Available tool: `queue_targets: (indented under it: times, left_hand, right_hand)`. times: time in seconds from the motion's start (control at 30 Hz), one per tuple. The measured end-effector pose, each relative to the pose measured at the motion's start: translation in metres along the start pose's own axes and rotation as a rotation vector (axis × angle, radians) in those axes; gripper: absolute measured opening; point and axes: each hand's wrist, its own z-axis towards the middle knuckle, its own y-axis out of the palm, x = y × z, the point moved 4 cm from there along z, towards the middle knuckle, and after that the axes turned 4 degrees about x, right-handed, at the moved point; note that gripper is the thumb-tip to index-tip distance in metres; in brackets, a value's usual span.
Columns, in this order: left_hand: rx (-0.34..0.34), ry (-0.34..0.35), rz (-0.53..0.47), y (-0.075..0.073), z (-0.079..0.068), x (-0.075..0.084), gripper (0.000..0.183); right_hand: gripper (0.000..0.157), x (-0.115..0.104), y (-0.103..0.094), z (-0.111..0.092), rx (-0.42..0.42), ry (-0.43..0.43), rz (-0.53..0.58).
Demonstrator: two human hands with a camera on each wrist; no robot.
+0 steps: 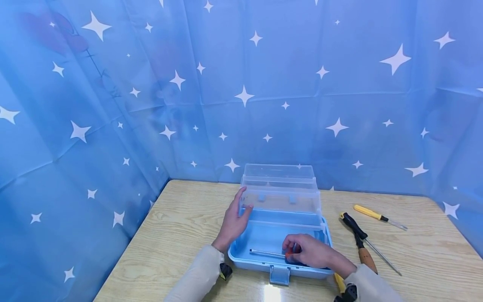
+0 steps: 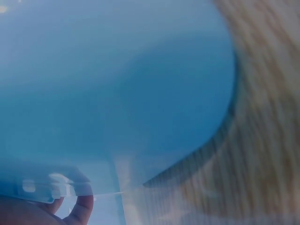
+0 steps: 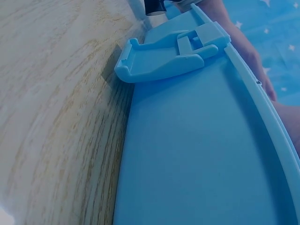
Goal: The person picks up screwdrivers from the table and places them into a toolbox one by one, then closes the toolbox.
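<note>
A light blue toolbox (image 1: 256,261) stands on the table with its clear lid (image 1: 281,201) raised at the back. My left hand (image 1: 232,224) holds the lid's left edge, with the thumb on the near side. In the left wrist view, curled fingers (image 2: 83,208) show at that edge. My right hand (image 1: 311,250) reaches over the front rim and grips the red and dark handle of a screwdriver (image 1: 267,253). Its metal shaft points left, low inside the box. The front latch (image 1: 279,275) hangs down, also seen as the blue latch (image 3: 168,54) in the right wrist view.
Right of the box lie a yellow-handled screwdriver (image 1: 367,212), a black-handled screwdriver (image 1: 354,224) and a tool with a brown handle (image 1: 367,259). A yellow handle (image 1: 339,283) shows beside my right sleeve. A blue star-patterned curtain (image 1: 286,84) hangs behind the wooden table (image 1: 170,235).
</note>
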Motion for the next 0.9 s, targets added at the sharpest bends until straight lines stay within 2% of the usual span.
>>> queue_targets:
  times: [0.27,0.73,0.9]
  left_hand:
    - [-0.005,0.01,0.003,-0.0007,0.0003,0.001,0.057]
    - [0.004,0.012,0.016,-0.0003,0.0019,-0.0005,0.057]
    - [0.0,-0.002,0.011,0.0003,0.0026,-0.0024,0.057]
  right_hand:
    - [0.01,0.0002,0.0005,0.0004,-0.004,-0.007,0.038]
    - [0.007,-0.0027,-0.0033,-0.0009,0.048,-0.044,0.009]
    - [0.008,-0.0075,-0.0058,-0.0035,0.059,-0.056,0.033]
